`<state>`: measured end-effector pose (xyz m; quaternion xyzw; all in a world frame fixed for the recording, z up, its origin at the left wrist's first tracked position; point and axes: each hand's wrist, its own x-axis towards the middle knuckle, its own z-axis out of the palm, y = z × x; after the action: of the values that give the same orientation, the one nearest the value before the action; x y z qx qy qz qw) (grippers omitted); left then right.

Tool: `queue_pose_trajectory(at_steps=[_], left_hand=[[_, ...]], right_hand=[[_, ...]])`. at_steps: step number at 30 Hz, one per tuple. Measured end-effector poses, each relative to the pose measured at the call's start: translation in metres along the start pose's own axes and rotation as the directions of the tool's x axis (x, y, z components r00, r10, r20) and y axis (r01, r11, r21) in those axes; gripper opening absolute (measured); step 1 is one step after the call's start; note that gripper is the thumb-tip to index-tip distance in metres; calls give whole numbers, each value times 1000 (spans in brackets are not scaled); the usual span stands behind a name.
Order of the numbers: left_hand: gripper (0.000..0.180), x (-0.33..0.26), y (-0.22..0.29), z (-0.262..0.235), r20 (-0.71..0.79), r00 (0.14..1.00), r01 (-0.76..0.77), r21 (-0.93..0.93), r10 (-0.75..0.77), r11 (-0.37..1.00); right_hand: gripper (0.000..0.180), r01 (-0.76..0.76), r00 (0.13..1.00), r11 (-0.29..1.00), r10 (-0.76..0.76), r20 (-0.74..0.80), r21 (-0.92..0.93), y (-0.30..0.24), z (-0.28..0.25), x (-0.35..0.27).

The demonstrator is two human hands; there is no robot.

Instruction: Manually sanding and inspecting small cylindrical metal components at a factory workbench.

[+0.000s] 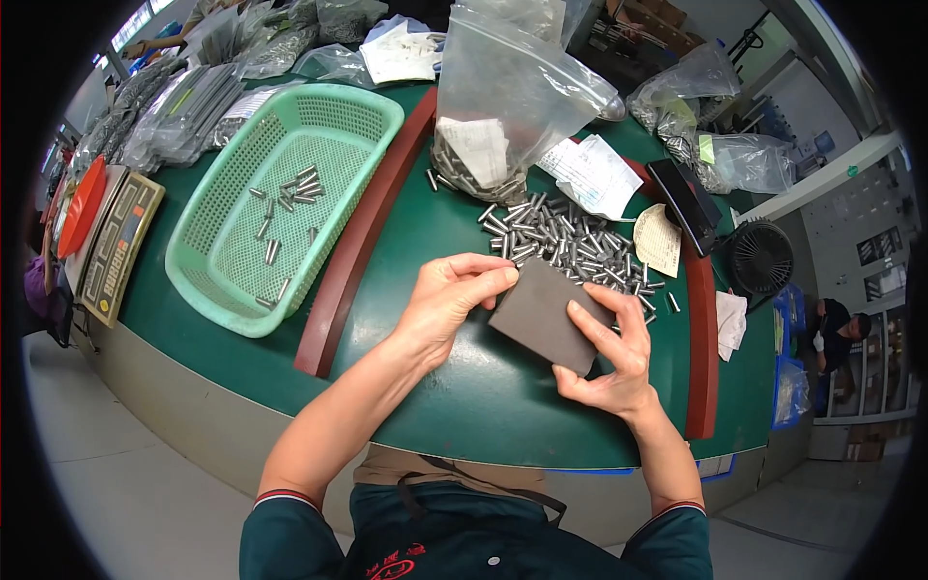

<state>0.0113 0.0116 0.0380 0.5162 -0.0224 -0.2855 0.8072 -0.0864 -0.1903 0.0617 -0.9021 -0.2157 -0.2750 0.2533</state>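
A flat, square, dark brown-grey block (553, 317) is tilted above the green table, gripped along its right side by the fingers and thumb of my right hand (619, 358). My left hand (447, 302) is closed in a pinch at the block's upper left corner. Whatever lies between those fingertips is too small or hidden to make out. Just beyond the block spreads a pile of short, shiny metal pins (570, 237), partly covered by the block and my right fingers.
Left stands a green perforated basket (333, 217) with several pins. Dark red strips (362, 242) flank the work area. Behind the pile are a clear bag of pins (512, 87) and papers (592, 174). A phone (681, 203) and small black fan (761, 256) are right; a scale (121, 246) is far left.
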Motion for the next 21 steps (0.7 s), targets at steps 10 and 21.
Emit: queue_pose_trajectory(at_steps=[10,21], left_hand=[[24,1,1,-2,82,996,37,-18,-35,999],[19,1,-2,-2,49,999,26,-35,-24,999]], right_hand=[[62,-162,961,986,152,-233,-28,25,-18,-5],[63,-54,998,998,55,-41,29,9,-1,-2]])
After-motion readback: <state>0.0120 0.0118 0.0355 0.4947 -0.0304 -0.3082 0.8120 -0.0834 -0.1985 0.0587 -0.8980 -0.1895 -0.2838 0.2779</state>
